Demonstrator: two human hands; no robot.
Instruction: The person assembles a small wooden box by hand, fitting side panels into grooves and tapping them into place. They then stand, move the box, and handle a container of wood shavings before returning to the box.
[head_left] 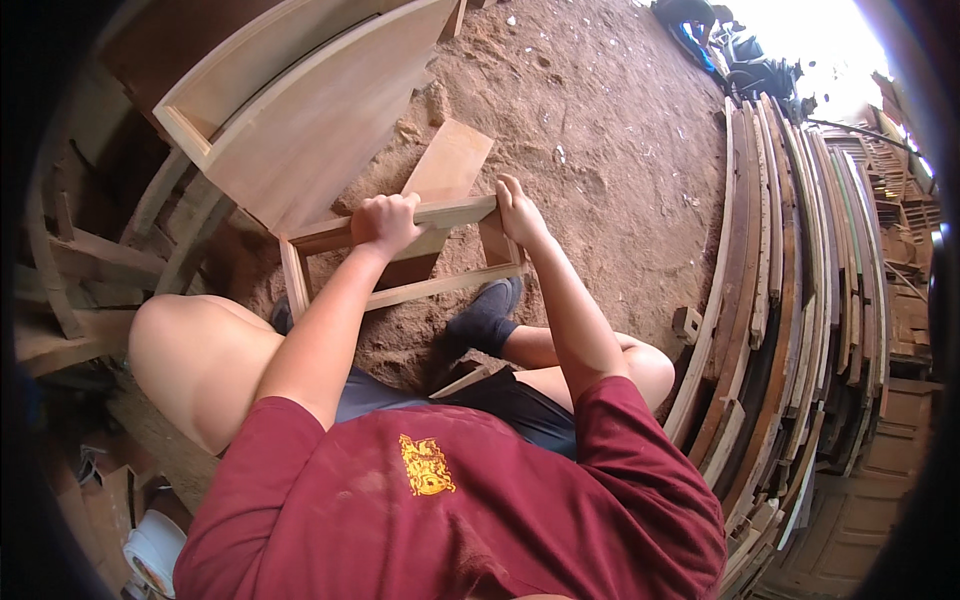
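Observation:
A pale wooden frame (440, 288), open in the middle, stands between my legs. My left hand (385, 222) is closed round its upper rail, left of the middle. At the rail's right end my right hand (520, 212) grips the corner, fingers over the top and the thumb hidden. A flat wooden board (449, 160) slants up behind the rail, between both hands; whether it is joined to the frame I cannot tell. Left of the frame a large wooden panel with a raised edge (320, 110) leans close to its left corner.
Long planks (790, 280) lie stacked along the right side, with a small wood block (687, 324) beside them. Wooden furniture parts (110, 260) crowd the left. A white container (155, 550) is at lower left. Sawdust-like brown ground (620, 150) spreads ahead, with dark objects (740, 60) far off.

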